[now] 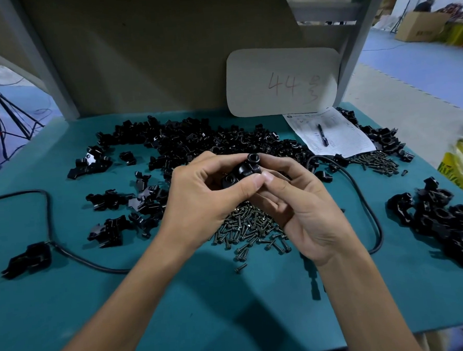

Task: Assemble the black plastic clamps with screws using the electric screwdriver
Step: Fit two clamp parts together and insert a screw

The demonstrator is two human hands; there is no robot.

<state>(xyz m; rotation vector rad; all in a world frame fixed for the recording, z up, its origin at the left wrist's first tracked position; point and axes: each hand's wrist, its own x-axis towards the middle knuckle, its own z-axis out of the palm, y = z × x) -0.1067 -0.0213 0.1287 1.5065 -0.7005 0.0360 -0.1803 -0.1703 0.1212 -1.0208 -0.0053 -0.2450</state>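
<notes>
Black plastic clamp (245, 169) is held above the teal table (70, 307), in the middle, where both hands meet: the left hand (207, 198) pinches it from the left with curled fingers and thumb, and the right hand (300, 206) grips it from the right and below. Directly under the hands lies a heap of screws (251, 229), a big pile of loose clamp parts (195, 139) lies behind them, and assembled clamps (444, 219) are grouped at the right. A black cable (367, 202) curves over the table beside the right hand, and a pen (322, 135) rests on a printed paper (339, 139) further back.
</notes>
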